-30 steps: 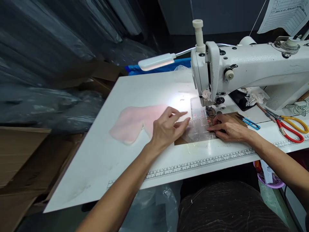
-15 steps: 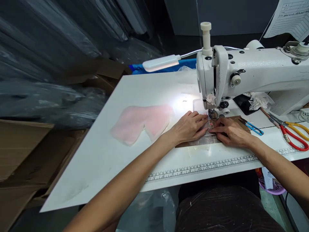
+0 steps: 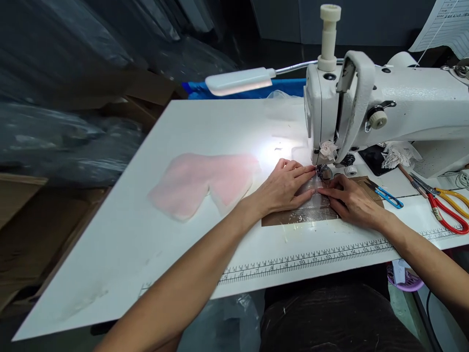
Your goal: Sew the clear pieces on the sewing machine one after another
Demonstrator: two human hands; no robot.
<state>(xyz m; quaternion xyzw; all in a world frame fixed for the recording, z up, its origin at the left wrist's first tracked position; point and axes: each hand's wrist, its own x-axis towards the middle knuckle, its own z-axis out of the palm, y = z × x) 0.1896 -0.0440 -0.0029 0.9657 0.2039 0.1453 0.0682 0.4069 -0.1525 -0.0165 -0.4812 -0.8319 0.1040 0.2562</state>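
Note:
My left hand [image 3: 287, 188] lies flat with fingers stretched out on thin sheer fabric [image 3: 317, 211], its fingertips just left of the presser foot of a white sewing machine [image 3: 326, 107]. On the right side, my right hand [image 3: 350, 201] has its fingers drawn together at the same fabric, gripping it in front of the needle area. Under the fabric is a brown plate [image 3: 278, 218]. Further left on the table, apart from both hands, lies a pink sheer cut piece [image 3: 198, 181].
A blue thread snipper [image 3: 388, 197] and red- and yellow-handled scissors [image 3: 447, 210] lie right of my hand. A lamp [image 3: 240, 81] lights the white table [image 3: 120, 254], whose front edge bears a printed ruler [image 3: 304, 261]. Cardboard boxes [image 3: 44, 234] stand at left.
The view has shifted slightly, so the machine looks larger and closer. A small red spot at the needle area no longer shows. Both hands stay at the fabric in nearly the same pose.

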